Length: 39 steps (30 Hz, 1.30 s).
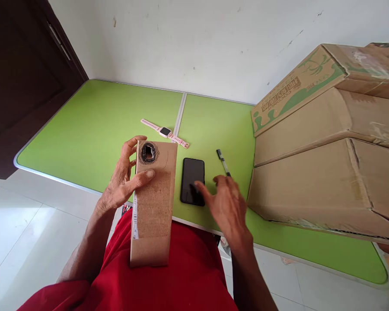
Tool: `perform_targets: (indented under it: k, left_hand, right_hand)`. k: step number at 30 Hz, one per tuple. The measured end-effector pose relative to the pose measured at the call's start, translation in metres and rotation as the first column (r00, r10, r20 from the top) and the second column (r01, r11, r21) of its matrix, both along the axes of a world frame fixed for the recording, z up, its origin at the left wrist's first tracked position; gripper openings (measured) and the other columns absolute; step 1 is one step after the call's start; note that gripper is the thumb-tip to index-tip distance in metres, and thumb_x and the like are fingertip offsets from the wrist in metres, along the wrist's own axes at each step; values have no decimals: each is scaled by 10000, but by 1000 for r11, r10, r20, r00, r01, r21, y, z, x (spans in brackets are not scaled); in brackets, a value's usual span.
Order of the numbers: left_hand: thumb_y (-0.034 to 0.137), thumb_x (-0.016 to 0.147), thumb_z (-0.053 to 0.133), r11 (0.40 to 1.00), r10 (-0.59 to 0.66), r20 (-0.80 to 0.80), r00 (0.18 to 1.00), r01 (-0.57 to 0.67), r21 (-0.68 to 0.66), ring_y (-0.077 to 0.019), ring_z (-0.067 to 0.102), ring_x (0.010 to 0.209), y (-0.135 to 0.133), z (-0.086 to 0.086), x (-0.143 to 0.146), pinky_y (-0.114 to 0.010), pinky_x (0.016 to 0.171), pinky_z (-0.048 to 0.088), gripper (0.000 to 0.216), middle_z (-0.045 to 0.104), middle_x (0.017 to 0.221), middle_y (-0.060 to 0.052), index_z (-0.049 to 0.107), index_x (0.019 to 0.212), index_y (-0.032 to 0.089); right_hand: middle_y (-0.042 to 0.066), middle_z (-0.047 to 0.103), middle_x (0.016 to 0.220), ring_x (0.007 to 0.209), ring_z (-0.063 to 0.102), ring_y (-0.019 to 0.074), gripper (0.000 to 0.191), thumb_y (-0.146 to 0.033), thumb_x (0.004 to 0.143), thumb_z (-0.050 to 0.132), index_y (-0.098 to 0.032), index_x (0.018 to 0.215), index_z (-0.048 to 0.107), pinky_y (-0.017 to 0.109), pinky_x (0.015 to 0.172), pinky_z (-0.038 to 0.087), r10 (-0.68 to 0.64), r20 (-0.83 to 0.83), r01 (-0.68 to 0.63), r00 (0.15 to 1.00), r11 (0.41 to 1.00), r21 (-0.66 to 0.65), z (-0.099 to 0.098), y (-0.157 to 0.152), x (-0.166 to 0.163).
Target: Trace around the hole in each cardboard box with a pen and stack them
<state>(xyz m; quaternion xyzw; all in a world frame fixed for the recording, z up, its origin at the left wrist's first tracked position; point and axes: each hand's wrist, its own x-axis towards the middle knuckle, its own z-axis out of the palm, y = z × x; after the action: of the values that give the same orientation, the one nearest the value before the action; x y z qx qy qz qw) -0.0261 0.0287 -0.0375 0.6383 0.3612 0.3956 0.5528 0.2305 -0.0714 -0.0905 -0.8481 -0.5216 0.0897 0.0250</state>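
Note:
My left hand (pixel 123 181) is closed on a long brown cardboard piece (pixel 154 207), thumb across its face. The piece has a rough black-ringed hole (pixel 148 152) near its top end and a folded lower end over my red clothing. My right hand (pixel 225 203) hovers with fingers spread, the forefinger reaching over the lower part of a black phone (pixel 192 178) that lies face up on the green table (pixel 94 125). Whether the finger touches the phone is unclear. A black pen (pixel 223 161) lies just beyond my right hand.
A pink smartwatch (pixel 165 132) lies flat at the table's middle seam. A large opened cardboard box (pixel 330 142) with green print lies on its side over the table's right part. A white wall runs behind and a dark door (pixel 22 77) stands at left.

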Motion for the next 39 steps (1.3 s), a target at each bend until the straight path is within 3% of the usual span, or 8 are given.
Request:
perform_targets:
  k: [5,13,16,20,27,30,33,39]
  left_hand:
    - [539,810,855,1000,1,16,1000,0,-12,-411,484,1487,-1,-2,0,-584,1234,436,818,589,1515,-94,486,1503,309]
    - [559,817,838,1000,7,13,1000,-7,15,-416,502,1460,0,-6,-3,-594,1237,427,821,576,1516,-104,481,1511,302]
    - [549,819,837,1000,4,23,1000,-4,7,-414,500,1464,0,-6,-3,-592,1241,419,814,572,1519,-104,481,1506,299]
    - [551,809,844,1000,13,28,1000,-12,-3,-418,478,1485,0,-7,-4,-572,1225,438,825,546,1555,-104,478,1505,299]
    - [585,810,846,1000,15,26,1000,-14,-14,-408,519,1436,0,-8,-3,-575,1206,448,823,570,1525,-94,485,1496,310]
    - [598,832,831,1000,10,7,1000,-9,-15,-398,538,1414,-1,-6,-1,-584,1210,446,815,567,1523,-95,484,1513,316]
    - [591,844,824,1000,9,-5,1000,-9,-12,-404,530,1430,-3,-3,1,-608,1238,418,818,570,1512,-100,477,1527,308]
    - [590,873,804,1000,4,-12,1000,-3,23,-384,527,1445,-3,-3,3,-604,1236,430,772,560,1530,-82,480,1524,332]
  right_hand:
    - [230,680,1227,1214,645,436,461,-519,976,854,-160,1119,603,399,775,466,-86,-160,73,983,994,-81,-3,0,-32]
    - [128,735,988,953,692,361,403,-472,825,860,-221,967,579,370,712,421,-145,-508,154,849,988,-25,-6,22,-14]
    - [61,722,873,893,688,317,256,-440,830,749,-230,883,613,378,756,473,-82,-723,155,686,987,35,-9,20,-20]
    - [87,773,940,897,732,326,429,-557,769,769,-199,989,681,420,773,583,-57,-941,238,333,971,26,-8,11,-23]
    - [122,780,1330,1041,784,299,465,-358,820,879,-252,1256,760,393,743,675,80,-953,423,-291,905,-53,29,-13,-6]
    - [101,811,1249,928,765,233,297,-442,968,810,-291,1224,809,317,671,650,237,-871,436,-430,899,30,57,-16,-6]
    - [109,824,1209,903,776,242,451,-686,1067,643,-312,1243,825,343,686,664,309,-784,373,-538,922,108,83,-15,-15]
    - [111,830,1170,921,795,266,501,-662,1059,613,-265,1259,844,367,765,655,213,-727,172,-652,976,133,111,-11,-48]
